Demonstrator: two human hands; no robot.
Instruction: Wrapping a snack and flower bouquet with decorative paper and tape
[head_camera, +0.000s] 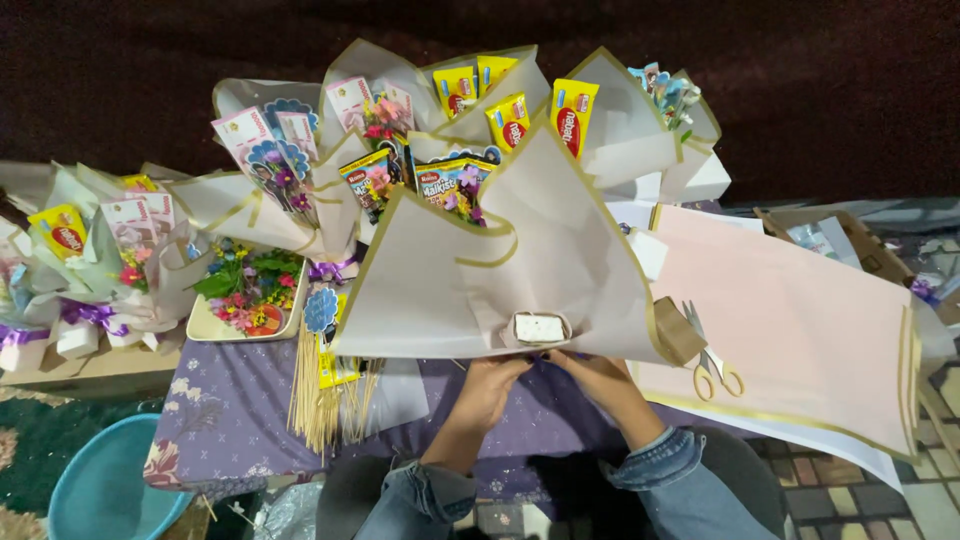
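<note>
My left hand (493, 385) and my right hand (592, 372) meet at the bottom of a snack bouquet wrapped in beige paper with a gold edge (520, 265). Both sets of fingers grip the gathered paper just under the bouquet's white foam base (539, 327). Yellow and blue snack packets (450, 183) and small flowers poke out of the top of the wrap. Both of my arms wear denim sleeves.
Gold scissors (712, 368) lie on pink wrapping sheets (800, 320) at the right. Wooden skewers (318, 395) lie on the purple floral cloth (220, 420). A tray of artificial flowers (248, 290) and finished bouquets (100, 250) sit left; more bouquets (590, 110) behind. A blue basin (100, 490) stands lower left.
</note>
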